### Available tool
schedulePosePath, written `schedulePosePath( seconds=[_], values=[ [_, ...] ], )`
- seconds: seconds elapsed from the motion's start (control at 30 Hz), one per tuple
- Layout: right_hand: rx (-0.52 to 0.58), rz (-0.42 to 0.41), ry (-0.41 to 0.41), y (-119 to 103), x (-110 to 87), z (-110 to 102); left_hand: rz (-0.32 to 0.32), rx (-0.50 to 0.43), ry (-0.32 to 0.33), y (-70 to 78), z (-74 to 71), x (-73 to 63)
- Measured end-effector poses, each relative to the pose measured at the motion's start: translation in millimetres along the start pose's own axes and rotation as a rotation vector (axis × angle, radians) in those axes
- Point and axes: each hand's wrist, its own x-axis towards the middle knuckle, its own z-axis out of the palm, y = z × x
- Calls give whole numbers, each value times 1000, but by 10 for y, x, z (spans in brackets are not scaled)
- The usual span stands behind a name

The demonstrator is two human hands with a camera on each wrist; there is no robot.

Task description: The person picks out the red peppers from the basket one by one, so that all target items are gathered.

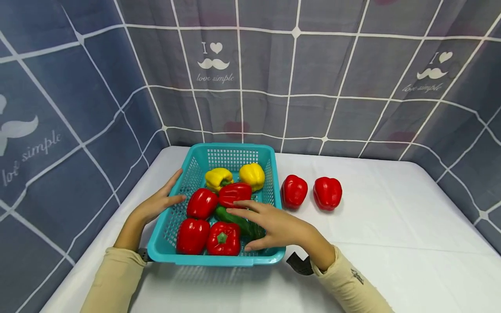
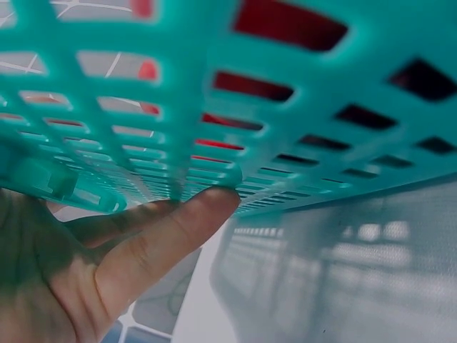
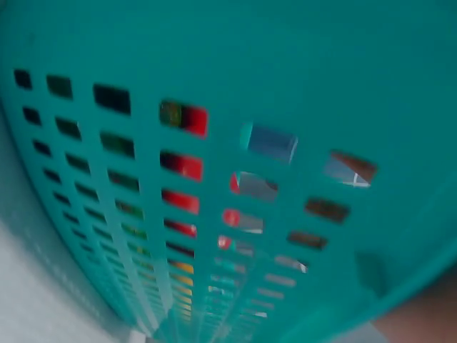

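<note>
A turquoise plastic basket point(image 1: 215, 260) holds several red bell peppers point(image 1: 202, 203), two yellow bell peppers point(image 1: 252, 175) at its far end, and green cucumbers point(image 1: 235, 218) towards the right. My left hand point(image 1: 156, 204) is at the left rim with its fingers extended; the left wrist view shows that hand point(image 2: 121, 264) along the outside of the perforated basket wall point(image 2: 400, 28). Over the right side reaches my right hand point(image 1: 275, 224), fingers spread above the cucumbers, holding nothing that I can see. The right wrist view is mostly filled by the basket's outer wall point(image 3: 214, 43).
Two more red bell peppers point(image 1: 327, 193) stand on the white tablecloth point(image 1: 391, 208), just right of the basket. A grey-blue checked curtain point(image 1: 266, 113) encloses the table at the back and both sides.
</note>
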Motion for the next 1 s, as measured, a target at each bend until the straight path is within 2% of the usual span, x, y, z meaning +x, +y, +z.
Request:
schedulePosePath(
  seconds=[0.27, 0.5, 0.77, 1.0],
  values=[
    [-45, -22, -59, -43, 56, 60, -13, -2, 1, -13, 10, 10],
    [-155, -19, -124, -91, 98, 94, -20, -9, 0, -2, 22, 15],
    [-223, 39, -170, -108, 151, 142, -23, -7, -1, -20, 12, 15],
    [-228, 99, -180, -112, 201, 160, -23, -31, -10, -27, -1, 27]
  ],
)
